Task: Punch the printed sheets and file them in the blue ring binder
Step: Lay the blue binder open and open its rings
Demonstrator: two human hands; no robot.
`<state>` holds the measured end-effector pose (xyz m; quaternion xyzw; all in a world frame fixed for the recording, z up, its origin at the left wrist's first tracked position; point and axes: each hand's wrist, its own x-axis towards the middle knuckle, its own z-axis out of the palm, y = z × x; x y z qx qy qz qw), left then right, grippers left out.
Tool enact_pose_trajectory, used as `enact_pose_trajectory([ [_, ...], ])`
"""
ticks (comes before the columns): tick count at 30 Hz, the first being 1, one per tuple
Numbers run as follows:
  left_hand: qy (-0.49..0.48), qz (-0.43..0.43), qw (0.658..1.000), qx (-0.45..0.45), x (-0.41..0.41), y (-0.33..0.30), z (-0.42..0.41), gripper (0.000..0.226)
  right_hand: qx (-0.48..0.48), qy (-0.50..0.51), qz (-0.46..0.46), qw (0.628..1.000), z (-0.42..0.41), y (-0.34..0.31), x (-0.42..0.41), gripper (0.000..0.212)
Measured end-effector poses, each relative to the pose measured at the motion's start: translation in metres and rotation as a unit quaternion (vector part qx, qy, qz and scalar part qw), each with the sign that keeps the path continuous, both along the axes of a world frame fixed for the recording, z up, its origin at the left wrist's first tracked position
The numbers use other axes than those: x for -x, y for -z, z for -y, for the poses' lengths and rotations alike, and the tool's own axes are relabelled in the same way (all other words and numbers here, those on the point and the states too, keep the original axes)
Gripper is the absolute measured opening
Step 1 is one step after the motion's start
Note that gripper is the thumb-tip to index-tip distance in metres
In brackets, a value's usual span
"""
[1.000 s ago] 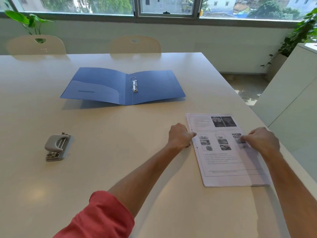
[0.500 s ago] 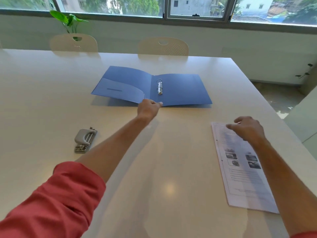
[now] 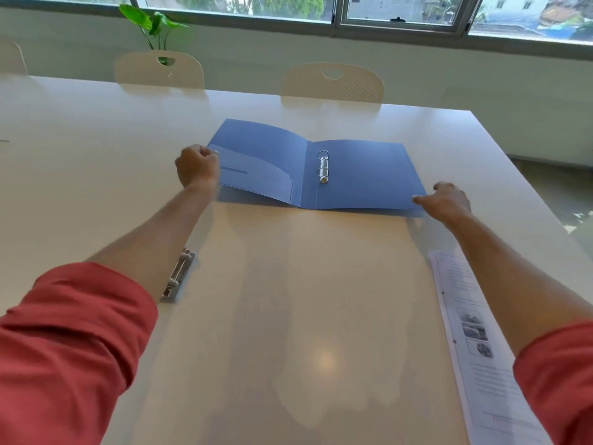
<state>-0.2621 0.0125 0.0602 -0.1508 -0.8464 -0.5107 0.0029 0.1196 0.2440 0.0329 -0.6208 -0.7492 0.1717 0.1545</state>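
Blue ring binder [image 3: 359, 175] lies open flat at 12 o'clock on the table [image 3: 288, 316], rings [image 3: 322, 167] up; left hand [image 3: 197, 167] is fisted at its 9 o'clock cover edge, grip hidden, and right hand [image 3: 446, 202], loosely open, touches the 4 o'clock corner, probably to drag it closer. Printed sheets [image 3: 475, 332], holes along the edge, wait at 4 o'clock under the right forearm; hole punch [image 3: 178, 277] at 8 o'clock. Sheet text too blurred to read, no brands visible.

A blue ring binder [image 3: 353, 175] with silver metal rings [image 3: 323, 166] lies on a cream-white table [image 3: 288, 316]. White printed sheets [image 3: 475, 348] carry grey photos. Sleeves [image 3: 70, 342] are coral red; hole punch [image 3: 178, 277] pale grey.
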Motion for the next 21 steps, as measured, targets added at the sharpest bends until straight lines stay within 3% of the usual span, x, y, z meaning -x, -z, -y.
enact_pose_trajectory([
  [5, 0.039, -0.006, 0.995, 0.090, 0.032, 0.010, -0.004, 0.016, 0.055, 0.061, -0.046, 0.996, -0.026, 0.010, 0.011, 0.062],
  [12, 0.024, 0.022, 0.978, 0.206, 0.061, 0.015, -0.017, 0.059, 0.128, 0.127, -0.184, 0.966, -0.053, 0.014, 0.021, 0.045],
  [15, 0.014, 0.076, 0.978, 0.194, 0.071, 0.013, -0.019, 0.050, 0.174, 0.135, -0.232, 0.948, -0.064, 0.014, 0.027, 0.043],
  [18, 0.033, 0.164, 0.977, 0.136, 0.079, 0.015, -0.017, 0.042, 0.201, 0.144, -0.233, 0.940, -0.070, 0.017, 0.031, 0.058],
  [21, 0.069, 0.231, 0.967, 0.082, 0.083, 0.020, -0.012, 0.032, 0.215, 0.153, -0.245, 0.933, -0.072, 0.022, 0.031, 0.057],
])
